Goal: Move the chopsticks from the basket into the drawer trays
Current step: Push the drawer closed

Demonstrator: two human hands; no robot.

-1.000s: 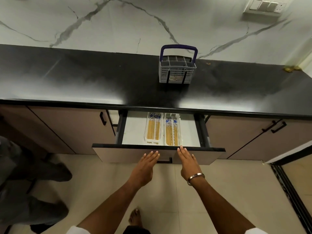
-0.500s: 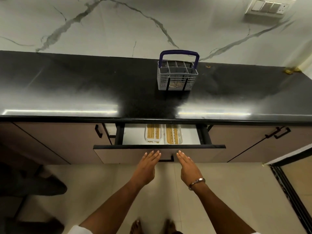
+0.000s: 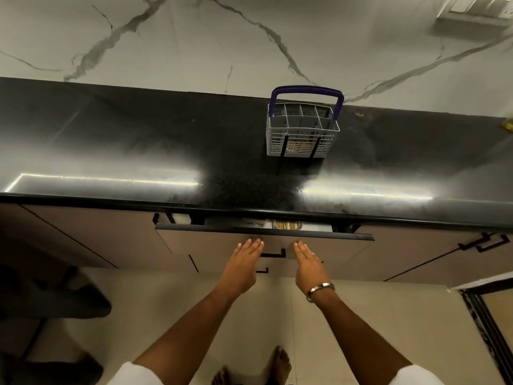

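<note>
The chopsticks [image 3: 287,225] you moved lie in a tray [image 3: 273,224] inside the drawer [image 3: 263,240], seen only through the narrow slit between the drawer front's top edge and the counter [image 3: 138,151] lip. Your 2 hands are flat and released, gripping nothing: your left hand [image 3: 243,266] and right hand [image 3: 309,266] press fingertips on the drawer front, either side of its black handle [image 3: 273,254]. The basket [image 3: 302,129] stands well back on the counter, near the wall, with bare countertop around it
</note>
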